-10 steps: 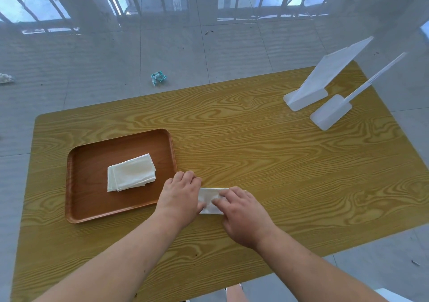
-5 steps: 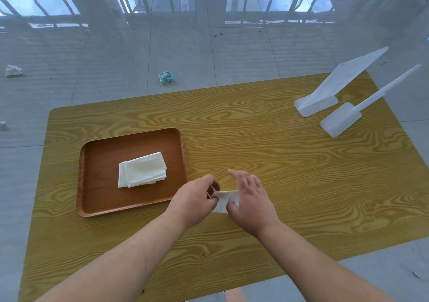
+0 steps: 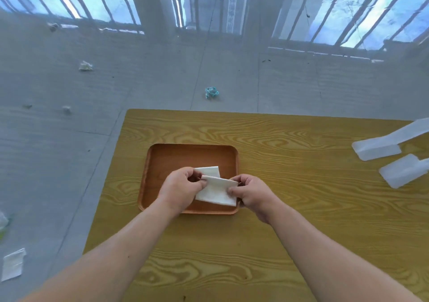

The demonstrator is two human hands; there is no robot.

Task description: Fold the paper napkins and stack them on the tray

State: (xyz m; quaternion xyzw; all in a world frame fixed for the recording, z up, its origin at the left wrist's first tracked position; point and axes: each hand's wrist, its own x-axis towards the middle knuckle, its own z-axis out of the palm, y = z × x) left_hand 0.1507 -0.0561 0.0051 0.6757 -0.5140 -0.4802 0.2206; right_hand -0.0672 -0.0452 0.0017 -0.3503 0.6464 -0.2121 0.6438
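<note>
A brown wooden tray (image 3: 167, 160) lies on the yellow wood-grain table (image 3: 290, 208). I hold a folded white paper napkin (image 3: 217, 191) just over the tray's near right part. My left hand (image 3: 180, 189) pinches its left edge and my right hand (image 3: 251, 192) pinches its right edge. Behind it, a stack of folded napkins (image 3: 209, 170) rests in the tray, mostly hidden by the held napkin and my left hand.
Two white plastic stands (image 3: 380, 147) (image 3: 404, 170) sit at the table's right edge. The grey floor to the left holds a flat napkin (image 3: 12, 264), crumpled paper scraps (image 3: 85, 66) and a teal wrapper (image 3: 211, 92). The table's left edge runs close to the tray.
The napkin was being folded on the table right of the tray; both hands have since lifted it and carried it left over the tray. The view has swung left.
</note>
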